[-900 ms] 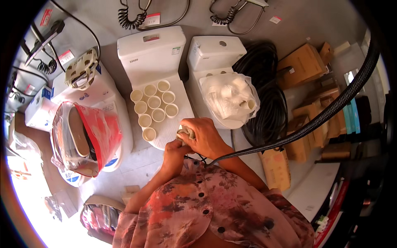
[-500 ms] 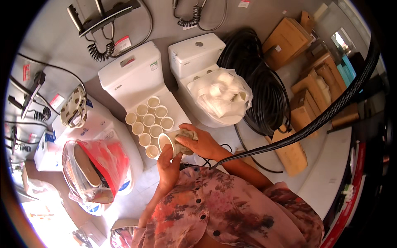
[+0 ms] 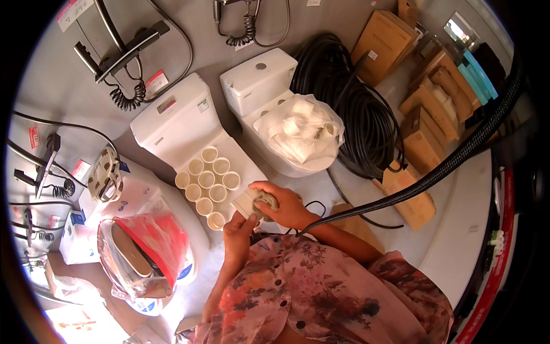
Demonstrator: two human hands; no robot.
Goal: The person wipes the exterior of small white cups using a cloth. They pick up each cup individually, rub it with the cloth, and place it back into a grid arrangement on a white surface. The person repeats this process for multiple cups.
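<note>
Left hand holding a pale cup, right hand with a greyish wad against it, open cups on a white toilet, coiled black hose farther right.

The hands sit close together, just below the frame's centre — left hand curled in a grip, left forearm rising from the lower edge; right hand clasped, right forearm slanting in from lower right.

The person wears a pink floral shirt with dark buttons.
</note>
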